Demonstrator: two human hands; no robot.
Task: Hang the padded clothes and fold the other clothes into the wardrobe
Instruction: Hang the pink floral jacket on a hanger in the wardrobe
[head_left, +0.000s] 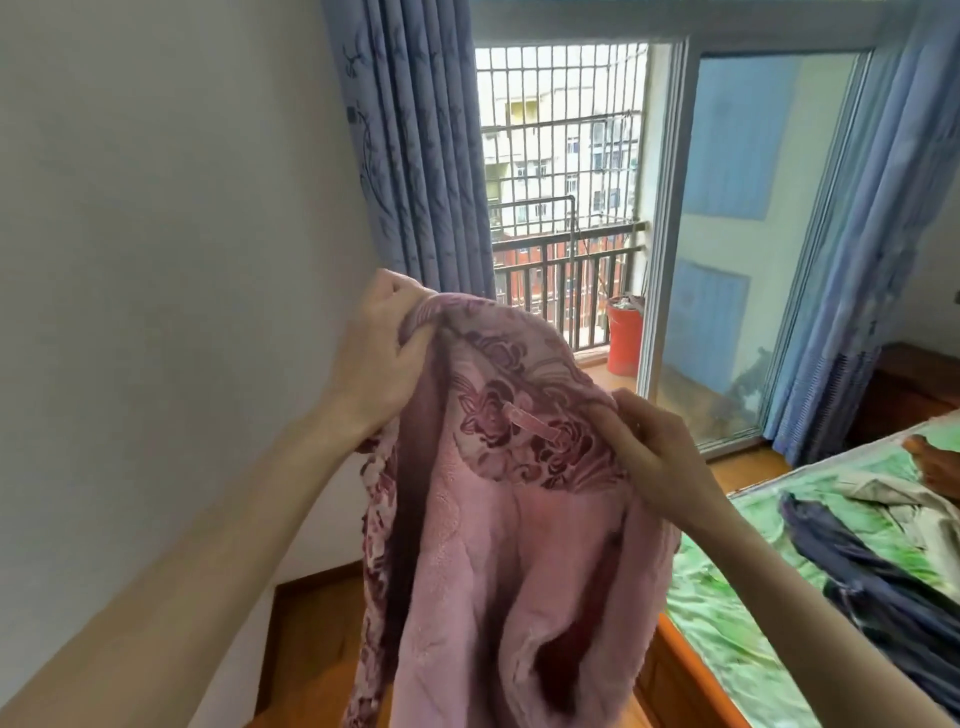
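A pink padded garment with a dark red flower pattern and a fleecy pink lining hangs in front of me, held up in the air. My left hand grips its upper left edge near the collar. My right hand pinches the upper right part beside a small pink hanging loop. The garment's lower part drops out of view at the bottom. No hanger or wardrobe is visible.
A bed with a green sheet stands at the right, with dark blue clothes and a beige garment lying on it. Blue curtains frame a barred balcony door. An orange bucket stands outside. A white wall is at the left.
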